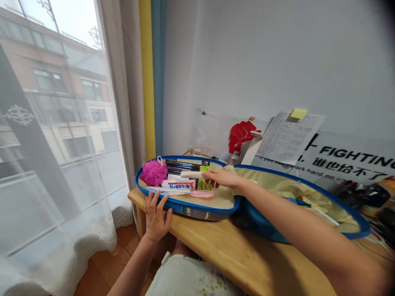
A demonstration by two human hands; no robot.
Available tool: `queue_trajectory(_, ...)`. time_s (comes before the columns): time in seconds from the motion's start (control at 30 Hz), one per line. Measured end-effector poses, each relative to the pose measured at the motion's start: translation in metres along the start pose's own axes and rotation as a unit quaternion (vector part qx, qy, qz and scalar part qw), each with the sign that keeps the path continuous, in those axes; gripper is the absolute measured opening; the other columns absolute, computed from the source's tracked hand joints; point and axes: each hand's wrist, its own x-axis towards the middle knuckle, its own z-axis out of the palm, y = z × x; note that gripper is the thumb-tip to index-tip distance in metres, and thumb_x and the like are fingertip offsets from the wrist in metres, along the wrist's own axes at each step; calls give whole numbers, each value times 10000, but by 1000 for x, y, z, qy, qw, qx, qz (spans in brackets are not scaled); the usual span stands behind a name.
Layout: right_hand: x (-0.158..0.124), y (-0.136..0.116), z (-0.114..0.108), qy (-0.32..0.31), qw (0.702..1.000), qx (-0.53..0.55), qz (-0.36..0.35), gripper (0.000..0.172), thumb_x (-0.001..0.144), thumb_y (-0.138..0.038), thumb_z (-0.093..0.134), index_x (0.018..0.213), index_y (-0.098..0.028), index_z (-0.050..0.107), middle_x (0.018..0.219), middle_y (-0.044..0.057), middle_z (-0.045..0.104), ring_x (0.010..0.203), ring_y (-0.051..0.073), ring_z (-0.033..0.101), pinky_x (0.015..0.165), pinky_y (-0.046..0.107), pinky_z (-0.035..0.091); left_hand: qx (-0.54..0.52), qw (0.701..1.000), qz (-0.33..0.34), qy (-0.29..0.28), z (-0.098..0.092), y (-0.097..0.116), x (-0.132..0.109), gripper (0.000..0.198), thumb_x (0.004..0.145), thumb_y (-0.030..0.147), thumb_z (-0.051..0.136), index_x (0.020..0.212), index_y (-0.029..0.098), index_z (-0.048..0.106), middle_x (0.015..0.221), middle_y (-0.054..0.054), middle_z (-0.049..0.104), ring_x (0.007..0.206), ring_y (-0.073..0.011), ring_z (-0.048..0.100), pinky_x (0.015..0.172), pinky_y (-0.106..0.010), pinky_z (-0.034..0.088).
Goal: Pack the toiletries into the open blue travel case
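Observation:
An open blue-rimmed case (185, 204) with a tan lining lies on a wooden table (234, 250). In its left half are a pink bath pouf (153, 172), a toothpaste box (181, 184), a white toothbrush (168, 190), dark tubes (182, 165), green items (204, 183) and a pink bar (201, 193). My right hand (219, 177) reaches over the case, fingers closed on a cream stick-shaped item (191, 174). With fingers spread, my left hand (156, 214) rests against the case's near rim.
The case's right half (308, 193) lies open beside it. Against the wall stand a red item (240, 135), printed sheets with a yellow note (288, 137) and a poster (348, 162). A curtained window (61, 135) is at left. Dark objects (364, 193) sit far right.

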Motion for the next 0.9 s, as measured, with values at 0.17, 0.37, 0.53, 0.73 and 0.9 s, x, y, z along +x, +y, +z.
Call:
queue_trajectory(0.17, 36, -16, 45, -37, 998, -50, 13, 484, 901, -547, 363, 707, -147, 556, 778, 56, 672, 554, 70, 530, 482, 182, 389, 0, 1000, 7, 0, 0, 0, 1, 540, 856, 202, 496, 1380, 199, 363, 1465, -139, 326, 1406, -314, 190, 1110, -515, 215)
queue_trajectory(0.37, 53, -18, 63, -9, 989, -149, 16, 523, 903, -556, 351, 765, -137, 633, 761, 62, 691, 596, 98, 567, 555, 198, 399, 1, 1000, 7, 3, 0, 0, 2, 542, 855, 202, 496, 1381, 197, 364, 1458, -142, 337, 1403, -314, 200, 1106, -511, 224)
queue_trajectory(0.53, 52, -20, 64, 21, 971, -239, 4, 466, 847, -570, 458, 826, -174, 703, 817, 51, 705, 742, 149, 618, 623, 216, 387, -1, 1000, 5, 3, 0, 1, 1, 538, 856, 205, 493, 1379, 199, 368, 1452, -143, 344, 1401, -317, 203, 1103, -523, 225)
queue_trajectory(0.73, 48, -25, 68, 50, 952, -303, -1, 385, 808, -517, 546, 997, -209, 678, 1001, 56, 694, 921, 186, 622, 739, 277, 437, -1, 1000, -1, 1, 1, 1, 1, 543, 854, 213, 494, 1382, 198, 367, 1459, -142, 341, 1403, -317, 201, 1104, -523, 224)
queue_trajectory(0.9, 49, -27, 69, 51, 945, -324, -20, 364, 825, -487, 564, 974, -164, 639, 1011, 64, 659, 930, 164, 600, 841, 366, 462, -1, 1000, -3, 1, 1, 0, 0, 540, 852, 214, 499, 1378, 202, 376, 1461, -137, 341, 1402, -318, 205, 1106, -524, 223)
